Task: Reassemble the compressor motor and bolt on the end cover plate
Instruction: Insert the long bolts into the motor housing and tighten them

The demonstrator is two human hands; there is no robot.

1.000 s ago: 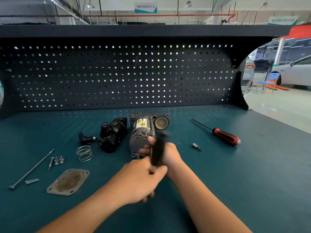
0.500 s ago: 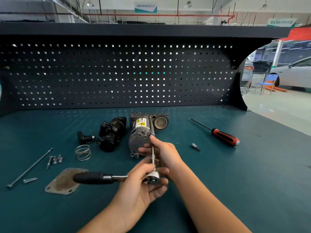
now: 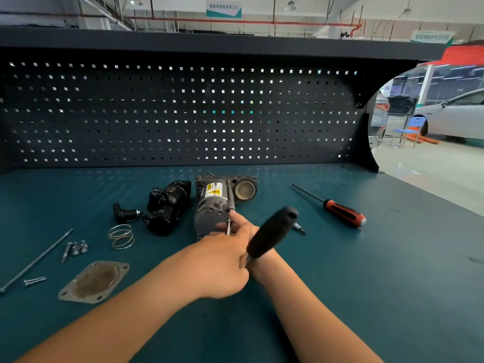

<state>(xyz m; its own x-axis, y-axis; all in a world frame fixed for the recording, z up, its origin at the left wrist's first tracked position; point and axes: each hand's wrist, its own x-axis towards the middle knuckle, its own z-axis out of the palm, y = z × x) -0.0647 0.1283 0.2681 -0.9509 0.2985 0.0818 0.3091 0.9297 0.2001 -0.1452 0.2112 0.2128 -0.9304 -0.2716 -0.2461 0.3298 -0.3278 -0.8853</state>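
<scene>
The grey compressor motor (image 3: 210, 205) lies on the bench with a yellow warning label on top. My right hand (image 3: 242, 226) pinches a thin ratchet extension bar (image 3: 228, 227) whose tip sits at a bolt on the motor's near right side. My left hand (image 3: 220, 263) grips the ratchet at its head, just below the right hand. The black ratchet handle (image 3: 272, 231) is blurred and points up and to the right. The end cover plate (image 3: 94, 281) lies flat at the near left, apart from both hands.
A black motor part (image 3: 167, 205), a black fitting (image 3: 124, 213) and a wire spring (image 3: 121, 235) lie left of the motor. Further left are a long bolt (image 3: 36, 258) and small bolts (image 3: 76, 248). A red-handled screwdriver (image 3: 343, 212) and a bit (image 3: 298, 227) lie to the right.
The ratchet handle has swung from pointing left over the cover plate to pointing up and right. My right hand stays on the extension bar at the motor.
</scene>
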